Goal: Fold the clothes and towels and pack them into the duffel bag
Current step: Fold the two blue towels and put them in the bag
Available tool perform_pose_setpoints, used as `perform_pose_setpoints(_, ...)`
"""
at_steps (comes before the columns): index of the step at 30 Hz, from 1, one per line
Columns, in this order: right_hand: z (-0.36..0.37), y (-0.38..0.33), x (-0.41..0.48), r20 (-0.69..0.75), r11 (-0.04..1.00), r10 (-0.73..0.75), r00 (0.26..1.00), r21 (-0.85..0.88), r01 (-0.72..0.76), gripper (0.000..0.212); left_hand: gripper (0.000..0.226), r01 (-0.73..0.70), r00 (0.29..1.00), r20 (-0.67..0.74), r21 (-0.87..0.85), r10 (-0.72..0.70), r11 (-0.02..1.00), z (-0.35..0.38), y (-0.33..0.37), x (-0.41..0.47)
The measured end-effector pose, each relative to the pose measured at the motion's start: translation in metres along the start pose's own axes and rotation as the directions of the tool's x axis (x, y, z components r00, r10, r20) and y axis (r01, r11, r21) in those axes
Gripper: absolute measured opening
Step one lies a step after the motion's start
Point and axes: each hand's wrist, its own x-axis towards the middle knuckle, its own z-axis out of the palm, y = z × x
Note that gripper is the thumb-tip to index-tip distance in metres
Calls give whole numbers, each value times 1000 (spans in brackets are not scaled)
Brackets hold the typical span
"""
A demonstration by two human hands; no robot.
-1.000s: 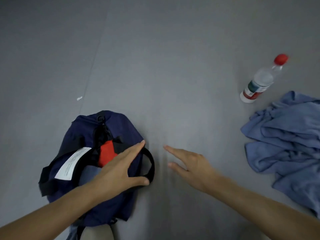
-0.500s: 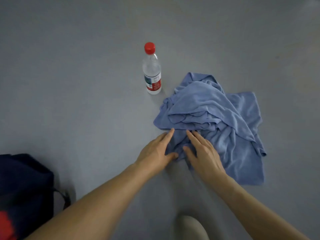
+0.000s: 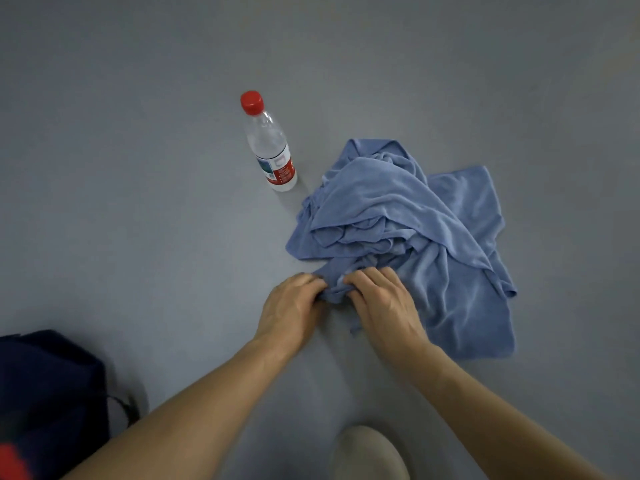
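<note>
A crumpled blue towel (image 3: 408, 230) lies in a heap on the grey floor, right of centre. My left hand (image 3: 291, 310) and my right hand (image 3: 384, 303) sit side by side at its near-left edge, both with fingers curled, gripping a bunched fold of the cloth. The dark navy duffel bag (image 3: 48, 393) lies at the lower left, partly cut off by the frame edge, with a bit of red cloth (image 3: 14, 462) showing at its bottom corner and a black strap beside it.
A clear plastic water bottle (image 3: 270, 147) with a red cap stands upright just left of the towel's far side. A pale shoe toe or knee (image 3: 370, 452) shows at the bottom edge. Grey floor (image 3: 138, 202) surrounds everything.
My view and both hands swung from the duffel bag to the towel. The fingers, flat on the cloth half a second ago, have curled and gathered its near edge.
</note>
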Motion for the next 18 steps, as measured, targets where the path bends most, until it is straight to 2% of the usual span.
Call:
perform_pose_setpoints(3,-23,-25,11,-99,998,26,995,58,-21,5,4,52,986,-155,-34,-57,998,-46,3,-14)
perform_pose_setpoints(8,-79,-75,34,-145,990,-80,986,102,96,26,32,17,958,-285,-64,-34,998,-137,21,-41)
perform_pose_setpoints(12,-132,-113,49,-248,987,-134,960,57,152,19,25,25,903,-424,-96,-64,995,-202,38,-56)
perform_pose_setpoints(18,-206,-160,67,-332,986,-116,936,74,148,14,22,27,821,-561,-145,-105,989,-290,74,-66)
